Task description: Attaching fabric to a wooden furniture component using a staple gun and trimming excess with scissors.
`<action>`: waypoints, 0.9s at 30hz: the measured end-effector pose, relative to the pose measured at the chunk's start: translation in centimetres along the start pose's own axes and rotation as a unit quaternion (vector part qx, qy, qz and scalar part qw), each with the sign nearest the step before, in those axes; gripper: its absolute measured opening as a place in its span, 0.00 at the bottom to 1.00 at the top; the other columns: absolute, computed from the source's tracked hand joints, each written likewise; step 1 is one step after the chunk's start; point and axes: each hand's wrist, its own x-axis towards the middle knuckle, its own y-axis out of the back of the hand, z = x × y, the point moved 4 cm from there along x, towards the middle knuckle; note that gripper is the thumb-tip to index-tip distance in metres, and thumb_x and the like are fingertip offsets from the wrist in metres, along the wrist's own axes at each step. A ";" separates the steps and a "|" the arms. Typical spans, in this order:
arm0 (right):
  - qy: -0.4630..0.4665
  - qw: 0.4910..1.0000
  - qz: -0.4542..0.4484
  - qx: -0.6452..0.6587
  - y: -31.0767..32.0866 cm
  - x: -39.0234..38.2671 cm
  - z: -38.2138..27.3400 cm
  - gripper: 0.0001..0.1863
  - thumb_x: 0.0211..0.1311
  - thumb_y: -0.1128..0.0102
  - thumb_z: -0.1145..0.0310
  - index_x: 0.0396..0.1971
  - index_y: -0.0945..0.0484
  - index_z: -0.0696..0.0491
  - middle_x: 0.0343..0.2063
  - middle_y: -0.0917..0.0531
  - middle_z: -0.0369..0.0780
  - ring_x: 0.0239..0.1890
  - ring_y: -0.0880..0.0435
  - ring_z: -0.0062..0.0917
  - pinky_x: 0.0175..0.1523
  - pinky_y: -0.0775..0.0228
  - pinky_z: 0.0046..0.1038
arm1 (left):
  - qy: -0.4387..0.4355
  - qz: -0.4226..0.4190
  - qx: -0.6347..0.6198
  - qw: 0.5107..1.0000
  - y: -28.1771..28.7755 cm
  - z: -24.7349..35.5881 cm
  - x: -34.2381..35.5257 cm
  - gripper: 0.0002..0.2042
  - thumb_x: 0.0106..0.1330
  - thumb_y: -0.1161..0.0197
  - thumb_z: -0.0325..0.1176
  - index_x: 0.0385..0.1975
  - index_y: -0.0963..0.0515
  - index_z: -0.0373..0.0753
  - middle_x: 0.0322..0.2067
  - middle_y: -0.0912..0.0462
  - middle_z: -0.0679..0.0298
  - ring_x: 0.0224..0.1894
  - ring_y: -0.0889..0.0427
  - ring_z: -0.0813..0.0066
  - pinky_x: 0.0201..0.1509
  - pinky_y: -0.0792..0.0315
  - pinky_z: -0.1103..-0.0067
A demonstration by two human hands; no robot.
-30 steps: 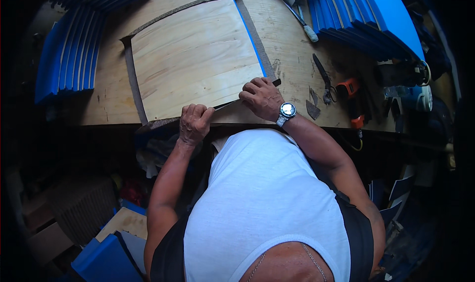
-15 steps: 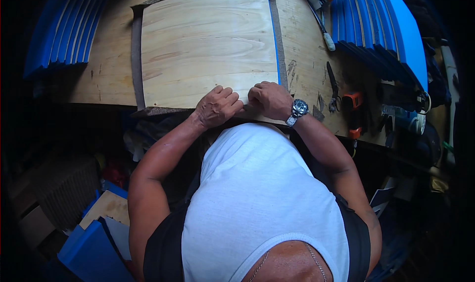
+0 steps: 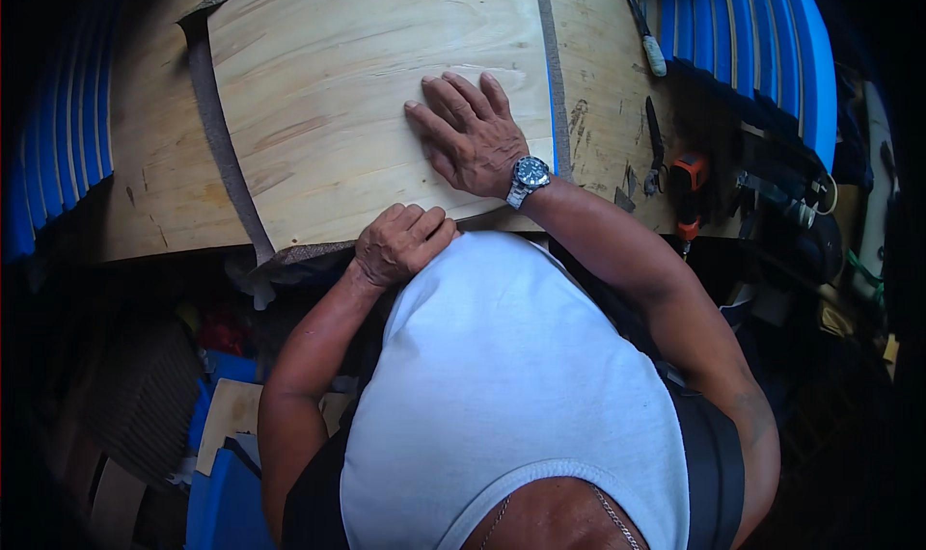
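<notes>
A pale plywood panel (image 3: 347, 87) with a blue strip along its right side lies on brown-grey fabric (image 3: 227, 155) that shows around its edges. My right hand (image 3: 468, 135), with a metal watch at the wrist, rests palm down on the panel near its right half, fingers spread. My left hand (image 3: 405, 241) is curled at the panel's near edge, next to my white shirt; whatever its fingertips grip is hidden.
Blue padded boards stand stacked at left (image 3: 63, 135) and right (image 3: 743, 39). Scissors (image 3: 654, 140), an orange-black power tool (image 3: 688, 174) and a white-handled tool (image 3: 652, 49) lie on the workbench (image 3: 154, 203). More boards (image 3: 222, 473) are below at left.
My right hand has left the near edge, opened and moved up onto the panel. My left hand has stayed curled at the edge. The view has shifted.
</notes>
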 end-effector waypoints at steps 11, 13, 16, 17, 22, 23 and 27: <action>0.005 0.999 0.040 0.003 -0.9 -0.6 0.4 0.35 0.59 0.41 0.58 0.70 0.32 0.39 0.71 0.34 0.42 0.73 0.38 0.38 0.77 0.57 0.53 | 0.099 0.053 0.094 0.989 -2.8 2.7 0.2 0.14 0.57 0.26 0.43 0.37 0.18 0.43 0.34 0.21 0.66 0.33 0.23 0.71 0.37 0.32 0.74; 0.006 0.999 0.038 0.004 -1.4 -1.1 0.6 0.35 0.59 0.41 0.58 0.70 0.33 0.39 0.71 0.34 0.42 0.73 0.38 0.38 0.77 0.56 0.54 | 0.128 0.075 0.119 0.982 -4.0 3.7 -0.3 0.15 0.57 0.26 0.44 0.37 0.19 0.43 0.33 0.22 0.66 0.33 0.23 0.71 0.37 0.32 0.74; 0.023 0.997 0.078 0.010 -0.8 -0.8 0.5 0.34 0.63 0.43 0.58 0.71 0.34 0.40 0.72 0.35 0.41 0.75 0.40 0.39 0.77 0.56 0.53 | 0.099 0.111 0.174 0.973 -4.3 3.4 0.2 0.16 0.57 0.27 0.45 0.38 0.20 0.43 0.32 0.23 0.67 0.31 0.25 0.70 0.37 0.33 0.72; 0.028 0.996 0.078 0.015 -0.7 -0.7 0.1 0.34 0.63 0.43 0.58 0.71 0.34 0.40 0.72 0.35 0.41 0.75 0.40 0.39 0.77 0.56 0.53 | 0.066 0.106 0.189 0.974 -4.4 3.2 0.3 0.15 0.57 0.27 0.45 0.35 0.21 0.44 0.30 0.25 0.67 0.30 0.25 0.70 0.35 0.34 0.72; 0.073 0.992 0.097 -0.038 -0.1 0.0 1.0 0.36 0.61 0.40 0.55 0.68 0.34 0.52 0.67 0.31 0.45 0.71 0.36 0.42 0.73 0.48 0.50 | -0.008 0.039 0.247 0.968 -4.5 2.6 2.3 0.14 0.60 0.32 0.48 0.25 0.27 0.48 0.24 0.30 0.71 0.28 0.24 0.75 0.31 0.33 0.76; 0.077 0.993 0.083 -0.026 -0.7 -0.2 1.3 0.34 0.64 0.44 0.57 0.70 0.35 0.46 0.70 0.34 0.42 0.73 0.39 0.40 0.76 0.52 0.50 | -0.011 0.039 0.247 0.968 -4.3 2.9 2.4 0.14 0.60 0.32 0.48 0.25 0.27 0.48 0.24 0.30 0.71 0.28 0.24 0.75 0.31 0.33 0.76; 0.114 0.993 0.035 0.008 -0.6 -2.2 4.0 0.30 0.69 0.49 0.59 0.71 0.34 0.40 0.74 0.37 0.39 0.76 0.42 0.37 0.79 0.55 0.49 | -0.039 0.031 0.203 0.978 -3.6 2.5 3.6 0.15 0.62 0.33 0.47 0.22 0.29 0.48 0.21 0.30 0.70 0.24 0.24 0.75 0.28 0.33 0.76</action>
